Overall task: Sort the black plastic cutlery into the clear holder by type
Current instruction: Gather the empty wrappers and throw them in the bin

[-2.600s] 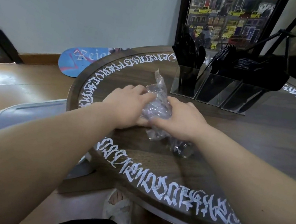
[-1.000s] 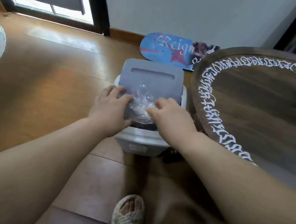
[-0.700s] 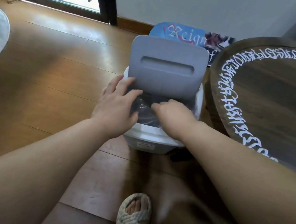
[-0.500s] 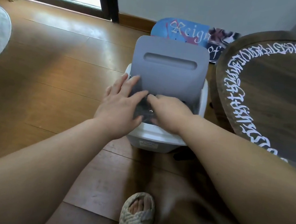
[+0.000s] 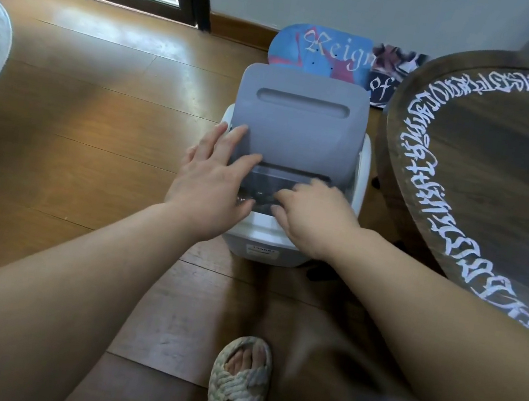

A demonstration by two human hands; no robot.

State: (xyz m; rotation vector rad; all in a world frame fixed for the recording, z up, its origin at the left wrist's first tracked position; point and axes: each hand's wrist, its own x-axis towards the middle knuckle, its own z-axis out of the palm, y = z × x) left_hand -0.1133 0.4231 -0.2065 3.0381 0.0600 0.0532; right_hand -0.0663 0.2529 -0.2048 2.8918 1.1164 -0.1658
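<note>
A person leans over a small white bin point(image 5: 363, 167) on the wooden floor point(image 5: 78, 122) beside a round dark table point(image 5: 503, 169), both hands at its mouth. The grey lid point(image 5: 299, 126) stands tilted up at the back, apparently so the opening stays free. The left hand point(image 5: 214, 182) lies flat with its fingers straight and spread, the fingertips against the lid's lower edge and the crumpled clear plastic wrapping point(image 5: 257, 195), seemingly pressing it down. The right hand point(image 5: 314, 215) has its fingers curled down into the opening over the same wrapping; whether they pinch it cannot be made out. The black cutlery and its clear holder are out of view here, presumably on the table off to the right, so this looks like clearing away packaging rather than sorting. A skateboard deck point(image 5: 317, 52) leans by the wall, and a sandalled foot point(image 5: 241, 380) shows below.
</note>
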